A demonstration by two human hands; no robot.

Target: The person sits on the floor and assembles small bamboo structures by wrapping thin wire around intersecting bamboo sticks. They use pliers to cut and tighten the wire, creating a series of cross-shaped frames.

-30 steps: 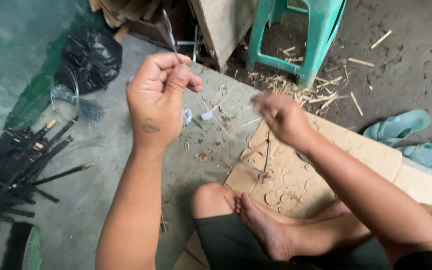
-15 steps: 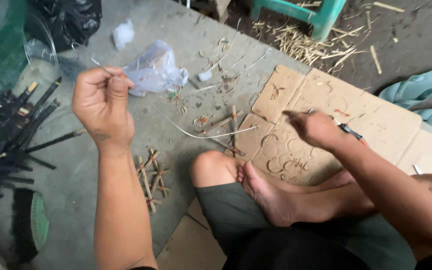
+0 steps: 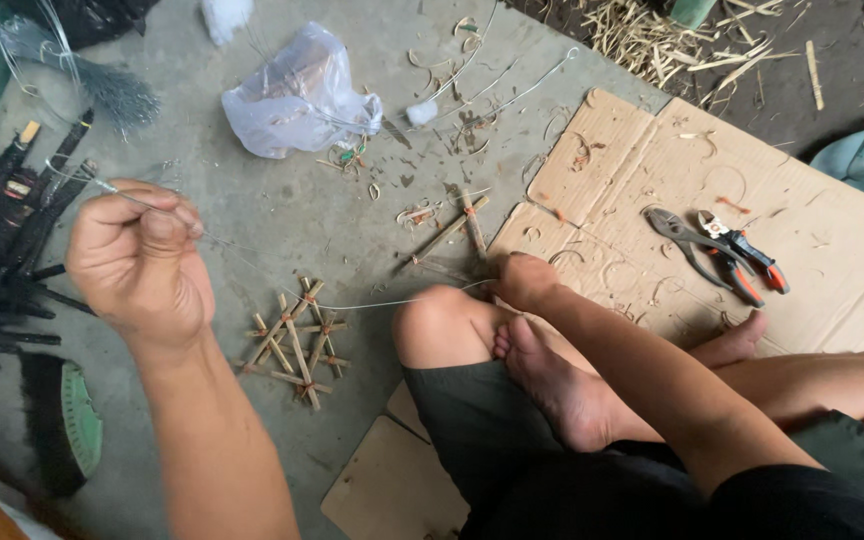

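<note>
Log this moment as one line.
left hand: pinching thin wire | right hand: on cardboard, wire's other end | pliers: idle

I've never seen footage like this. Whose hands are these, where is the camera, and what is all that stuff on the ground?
The camera sits on a person's head and looks down, so you see their own arms and crossed legs as they sit on the floor. The left hand is raised, pinching a thin wire that runs across to the right hand, which is down by the knee at the edge of the cardboard sheet. On the concrete lie a small lattice of bamboo sticks, a clear plastic bag and shavings. Pliers with orange handles rest on the cardboard.
</note>
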